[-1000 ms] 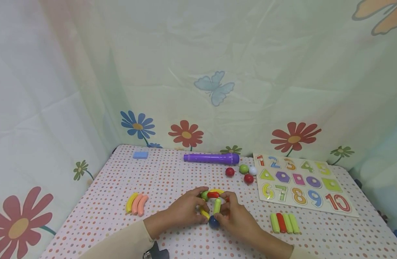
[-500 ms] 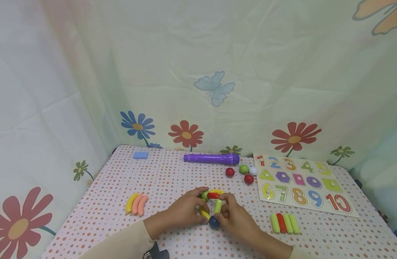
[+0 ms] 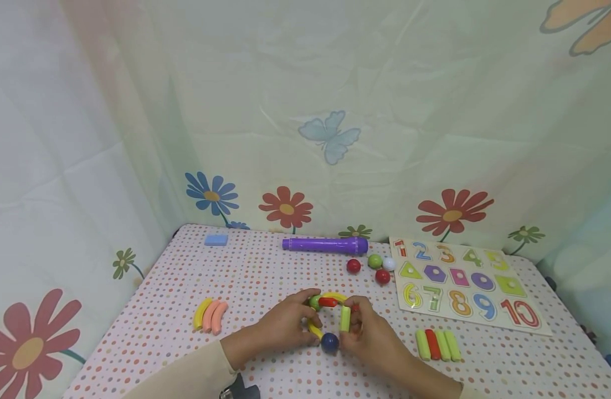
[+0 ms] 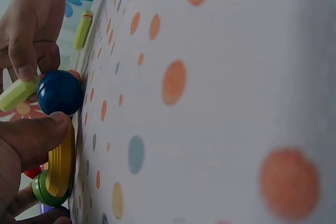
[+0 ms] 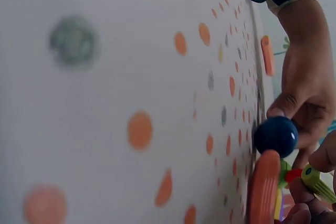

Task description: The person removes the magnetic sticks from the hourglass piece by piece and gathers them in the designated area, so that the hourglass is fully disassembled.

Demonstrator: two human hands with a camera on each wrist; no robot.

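My left hand (image 3: 285, 321) grips a yellow curved magnetic stick (image 4: 63, 156), its thumb near the blue ball (image 3: 330, 342) and its fingers around the green ball (image 3: 314, 302). My right hand (image 3: 372, 335) pinches a light green straight stick (image 3: 345, 319) between thumb and fingers, just right of the blue ball. A red straight stick (image 3: 328, 302) extends from the green ball, and another yellow curved stick (image 3: 335, 296) arches behind it. In the right wrist view, a salmon curved stick (image 5: 264, 190) meets the blue ball; my right hand hides it in the head view.
Yellow and pink curved sticks (image 3: 210, 316) lie at left, several straight sticks (image 3: 439, 344) at right. Loose balls (image 3: 375, 261) sit beside a purple toy microphone (image 3: 325, 245). A number puzzle board (image 3: 467, 282) lies back right, a blue block (image 3: 216, 240) back left.
My right hand has shifted slightly right, carrying the light green stick away from the middle of the ring of sticks and turning it more upright in view. My left hand stays in place.
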